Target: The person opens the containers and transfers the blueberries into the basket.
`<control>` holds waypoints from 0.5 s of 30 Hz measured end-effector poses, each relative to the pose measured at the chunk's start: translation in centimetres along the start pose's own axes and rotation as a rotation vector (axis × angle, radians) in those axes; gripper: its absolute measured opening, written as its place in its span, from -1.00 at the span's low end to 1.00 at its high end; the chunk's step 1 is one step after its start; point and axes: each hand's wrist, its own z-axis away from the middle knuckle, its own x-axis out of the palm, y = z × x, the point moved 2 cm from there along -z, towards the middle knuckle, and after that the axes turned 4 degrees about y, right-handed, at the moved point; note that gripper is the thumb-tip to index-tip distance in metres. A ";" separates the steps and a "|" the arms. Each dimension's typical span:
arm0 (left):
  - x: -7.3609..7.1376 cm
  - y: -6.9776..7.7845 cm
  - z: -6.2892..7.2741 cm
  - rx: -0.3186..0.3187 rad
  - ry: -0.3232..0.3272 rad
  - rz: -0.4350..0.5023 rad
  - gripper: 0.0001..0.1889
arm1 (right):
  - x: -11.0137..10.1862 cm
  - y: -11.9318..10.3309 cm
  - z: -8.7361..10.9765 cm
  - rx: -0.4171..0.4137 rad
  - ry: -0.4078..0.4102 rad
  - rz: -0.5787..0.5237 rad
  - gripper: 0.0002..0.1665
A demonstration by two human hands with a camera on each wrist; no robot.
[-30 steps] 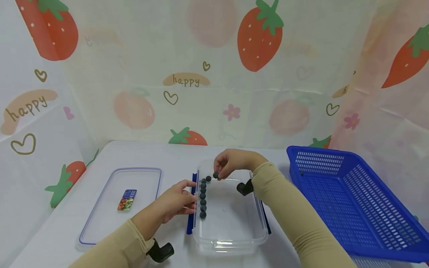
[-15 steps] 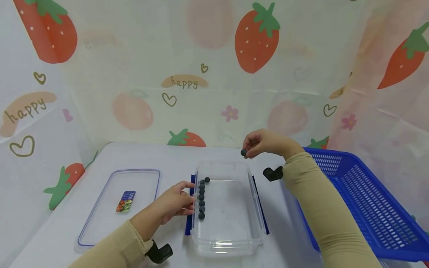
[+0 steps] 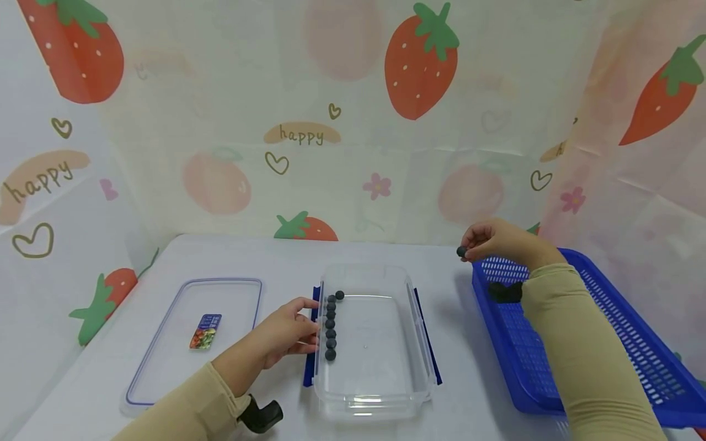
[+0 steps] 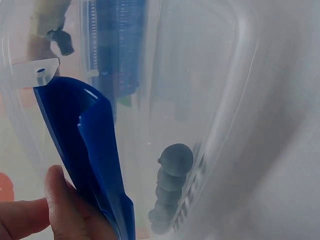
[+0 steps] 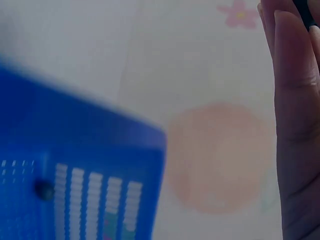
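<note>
A clear plastic box [image 3: 380, 373] with blue side latches stands in the middle of the table. Along its left inner side runs a row of several small dark balls [image 3: 330, 334]; the left wrist view shows these grey-blue balls [image 4: 177, 159] through the wall. My left hand [image 3: 287, 334] touches the box's left side with spread fingers, by the blue latch [image 4: 95, 145]. Between thumb and fingertips my right hand [image 3: 499, 242] pinches one small dark ball [image 3: 461, 252], above the far left corner of the blue basket. In the right wrist view, only the fingers [image 5: 297, 115] show.
The blue mesh basket [image 3: 510, 373] stands at the right; a dark ball [image 5: 44, 190] lies inside. A clear lid with a blue seal [image 3: 160, 373] lies at the left, with a small printed packet [image 3: 205, 331] within its outline. Patterned sheets [image 3: 353, 184] stand behind the table.
My right hand has moved from above the box's far left part rightward to the basket, still pinching the dark ball. The row of balls and my left hand stay in place.
</note>
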 end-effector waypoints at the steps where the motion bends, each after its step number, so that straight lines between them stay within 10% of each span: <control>1: 0.0 0.0 0.0 0.000 0.000 0.001 -0.54 | -0.3 0.5 0.3 0.006 0.007 -0.011 -0.69; 15: 0.0 0.1 0.1 -0.006 0.007 0.003 -0.53 | -3.5 6.6 3.4 0.151 0.106 -0.073 -0.72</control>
